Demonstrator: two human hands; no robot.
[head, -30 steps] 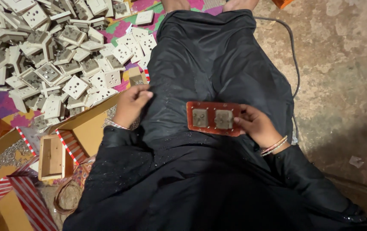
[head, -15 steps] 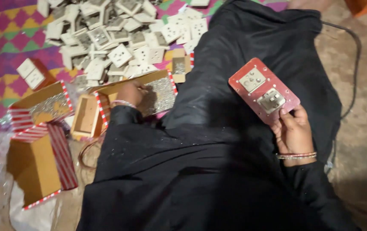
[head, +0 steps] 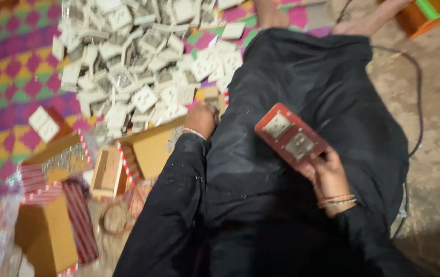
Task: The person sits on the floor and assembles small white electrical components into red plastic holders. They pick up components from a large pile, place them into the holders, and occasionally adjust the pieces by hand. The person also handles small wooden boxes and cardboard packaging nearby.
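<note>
Red switch plate (head: 290, 137) pinched at its five-o'clock end by right hand (head: 329, 179), long axis toward ten o'clock; left hand (head: 202, 119) reaching among white sockets (head: 143, 97), grip unclear.

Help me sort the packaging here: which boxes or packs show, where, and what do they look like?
Open brown cardboard box with red-and-white striped edges: beside left hand, rectangular.
Small open tan box: just left of it.
Upright brown striped-sided carton: lower left.
No labels or screens legible.
</note>
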